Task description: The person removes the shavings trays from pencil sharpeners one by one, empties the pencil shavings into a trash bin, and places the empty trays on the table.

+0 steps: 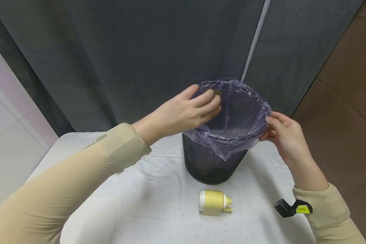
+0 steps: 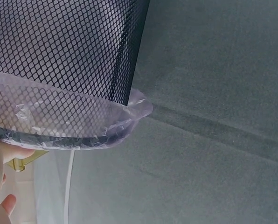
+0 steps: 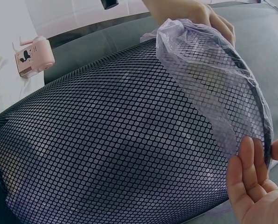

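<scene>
A black mesh wastebasket (image 1: pixel 215 171) stands tilted, lined with a thin purple plastic bag (image 1: pixel 225 154) folded over its rim. My right hand (image 1: pixel 285 137) grips the lined rim from the right side; in the right wrist view its fingers (image 3: pixel 248 172) lie against the outer mesh and the thumb on the other side. Over the mouth from the left reaches my left hand (image 1: pixel 189 110), fingers bent downward. It holds an olive-yellow item (image 1: pixel 217 92), mostly hidden under the fingers. In the left wrist view a yellowish part of this item (image 2: pixel 20 164) shows beside the thumb.
On the white-covered table (image 1: pixel 152 203) a yellow cylindrical thing (image 1: pixel 212 202) with a white band and small prongs lies just in front of the wastebasket. A small pink item (image 3: pixel 35 58) with a dark print shows in the right wrist view. A dark grey curtain (image 1: pixel 158 51) hangs behind.
</scene>
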Tool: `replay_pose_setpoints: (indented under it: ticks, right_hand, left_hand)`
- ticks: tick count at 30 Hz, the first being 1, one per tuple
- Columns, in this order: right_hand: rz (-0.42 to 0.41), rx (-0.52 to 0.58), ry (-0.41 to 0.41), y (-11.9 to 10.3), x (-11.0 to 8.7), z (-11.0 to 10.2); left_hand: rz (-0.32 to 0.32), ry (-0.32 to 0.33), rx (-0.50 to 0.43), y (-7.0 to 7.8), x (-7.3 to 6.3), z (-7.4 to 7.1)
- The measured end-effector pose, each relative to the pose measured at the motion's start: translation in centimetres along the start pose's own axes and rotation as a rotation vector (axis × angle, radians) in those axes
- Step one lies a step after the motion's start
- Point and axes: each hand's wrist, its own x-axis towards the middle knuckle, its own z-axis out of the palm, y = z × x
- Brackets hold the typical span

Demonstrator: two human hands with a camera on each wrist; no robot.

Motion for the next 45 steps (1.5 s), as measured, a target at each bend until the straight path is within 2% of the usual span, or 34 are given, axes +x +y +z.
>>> replay_pose_setpoints:
  ticks: [10, 22, 35, 45]
  right_hand:
    - [-0.007, 0.015, 0.000, 0.08, -0.02, 0.03]
    - [-0.005, 0.025, 0.006, 0.15, -0.03, -0.04]
    - [-0.007, 0.020, 0.003, 0.34, -0.01, -0.19]
    - [-0.010, 0.002, 0.001, 0.35, 0.09, -0.08]
  left_hand:
    - [0.023, -0.006, 0.020, -0.16, 0.02, -0.08]
    - [0.021, 0.022, 0.011, -0.21, -0.16, 0.04]
    - [-0.013, 0.028, 0.012, -0.25, -0.61, 0.16]
    - [-0.070, 0.086, 0.008, -0.94, -0.81, -0.14]
